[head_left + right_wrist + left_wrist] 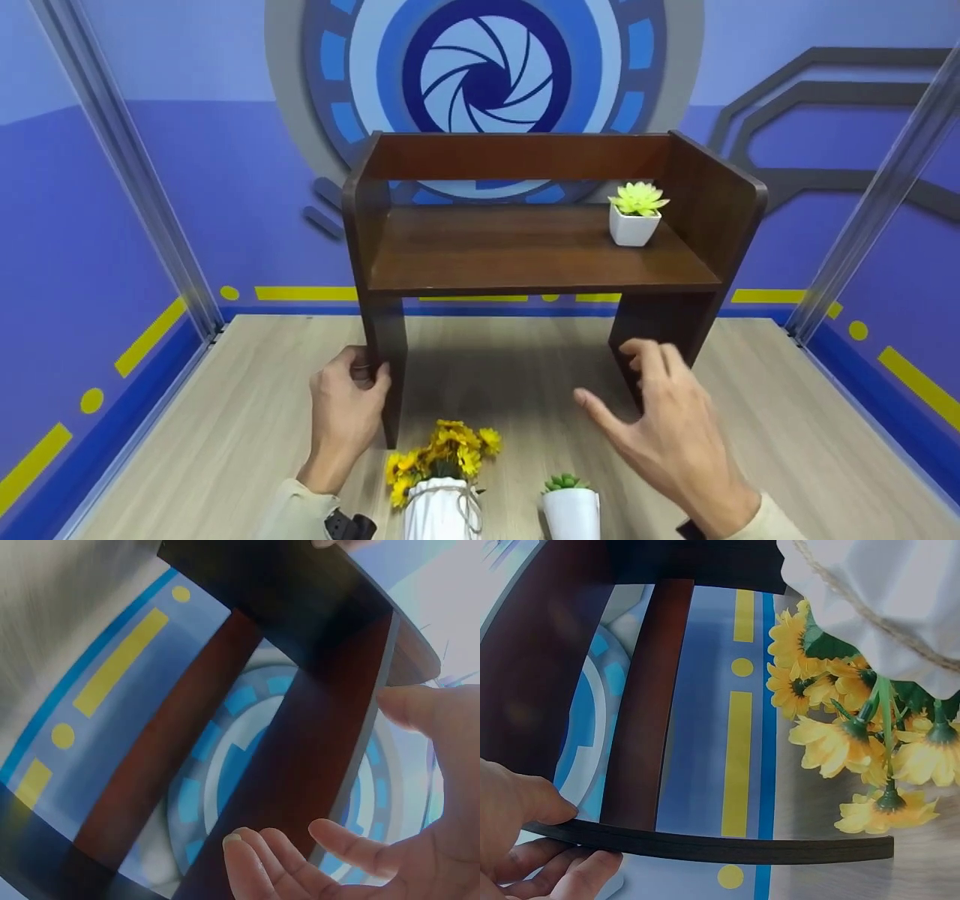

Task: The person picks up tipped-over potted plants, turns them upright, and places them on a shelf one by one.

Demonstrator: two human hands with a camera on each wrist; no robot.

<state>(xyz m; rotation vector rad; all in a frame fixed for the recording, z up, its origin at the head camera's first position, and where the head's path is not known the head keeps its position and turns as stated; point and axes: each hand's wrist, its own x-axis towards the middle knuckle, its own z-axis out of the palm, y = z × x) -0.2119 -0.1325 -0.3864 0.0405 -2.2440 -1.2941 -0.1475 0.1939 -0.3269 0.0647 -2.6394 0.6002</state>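
A dark brown wooden desktop shelf stands upright on the table. My left hand grips the front edge of its left side panel, thumb on the inner face and fingers outside. In front of the right side panel, my right hand is held with thumb and fingers spread, nothing between them. A white square pot with a yellow-green succulent sits at the right of the upper board. Near the left hand is a white vase tied with twine, holding yellow flowers.
A small white pot with a green succulent stands at the front, right of the vase. The light wood table is enclosed by blue printed walls at the back and sides, with clear corner posts.
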